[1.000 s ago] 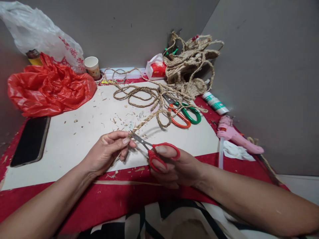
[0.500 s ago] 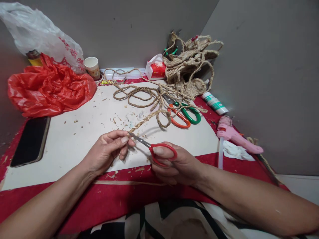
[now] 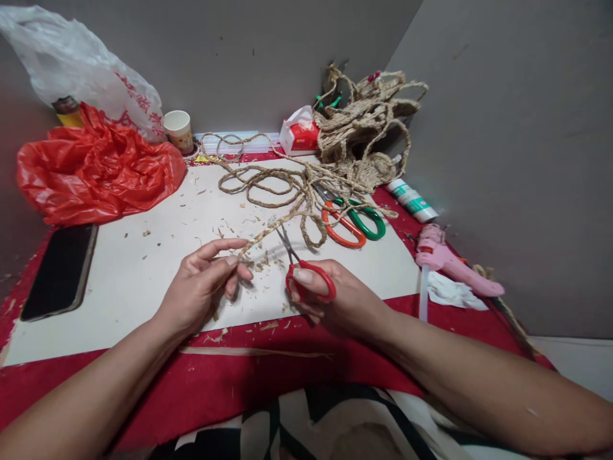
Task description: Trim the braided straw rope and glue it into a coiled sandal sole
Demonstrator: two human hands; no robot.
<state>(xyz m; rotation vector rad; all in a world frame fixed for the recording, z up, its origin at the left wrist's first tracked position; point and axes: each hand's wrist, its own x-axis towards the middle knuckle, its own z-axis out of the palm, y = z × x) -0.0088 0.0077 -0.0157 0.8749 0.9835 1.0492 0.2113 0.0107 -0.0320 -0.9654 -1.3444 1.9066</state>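
Observation:
My left hand (image 3: 207,279) pinches the end of a braided straw cord (image 3: 271,229) between thumb and fingers, above the white board (image 3: 134,275). The cord runs up and right into a loose loop and a coil of the same cord (image 3: 268,188). Small red-handled scissors (image 3: 313,280) are in my right hand (image 3: 330,291), thumb and fingers through the handles. Their blades point up and left, slightly parted, just below the cord and apart from my left hand. Straw scraps lie scattered beneath.
Large scissors with orange and green handles (image 3: 345,227) lie behind my right hand. A pink glue gun (image 3: 454,265) is at right, a phone (image 3: 60,271) at left. Behind are a red bag (image 3: 103,169), a paper cup (image 3: 179,131), a tissue pack (image 3: 301,133) and woven straw pieces (image 3: 359,121).
The small scissors have moved away from my left fingertips, and their blades have swung more upright and parted. My left hand has shifted slightly left and down with the cord end.

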